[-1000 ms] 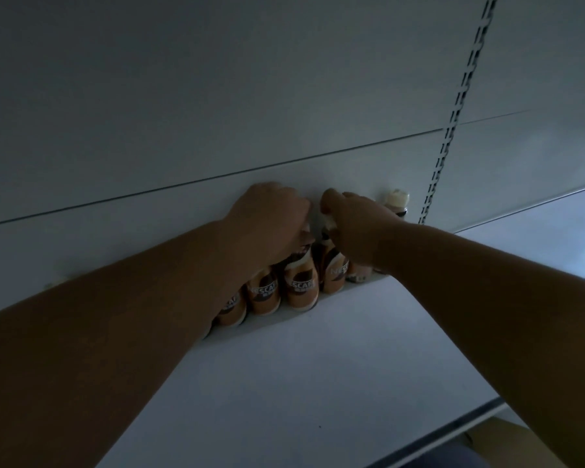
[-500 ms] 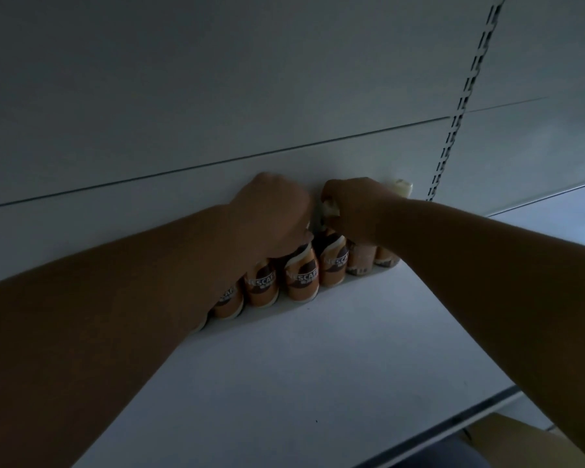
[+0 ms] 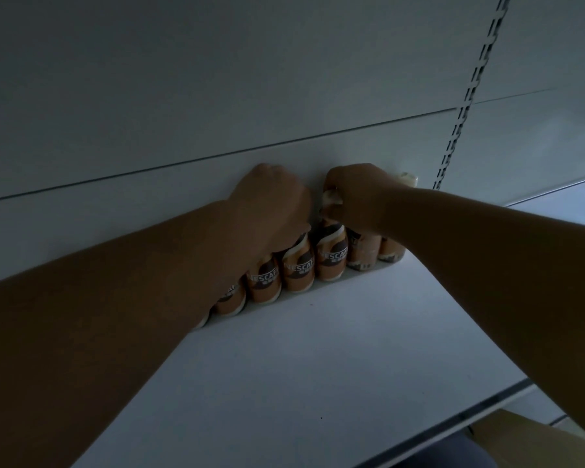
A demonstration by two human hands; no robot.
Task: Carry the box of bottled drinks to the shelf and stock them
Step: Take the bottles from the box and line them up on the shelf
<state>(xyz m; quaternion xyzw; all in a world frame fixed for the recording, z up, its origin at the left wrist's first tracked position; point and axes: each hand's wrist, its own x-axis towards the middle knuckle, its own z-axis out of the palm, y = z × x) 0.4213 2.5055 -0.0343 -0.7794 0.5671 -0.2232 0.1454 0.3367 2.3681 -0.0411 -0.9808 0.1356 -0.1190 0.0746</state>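
Head view shows both bare arms reaching to the back of a flat white metal shelf in dim light. The left hand is curled over the tops of the orange-and-brown labelled plastic coffee bottles; its fingers are hidden behind the knuckles, so it cannot be told whether they clamp a bottle. The right hand is closed around the pale cap of one bottle in the row.

Bottles stand upright in a single row, touching one another, directly below both hands and against the grey panelled back wall. Right of the right hand, a slotted metal upright runs up the wall. Near the right forearm, below the shelf's front edge, a corner of a brown cardboard box is visible.
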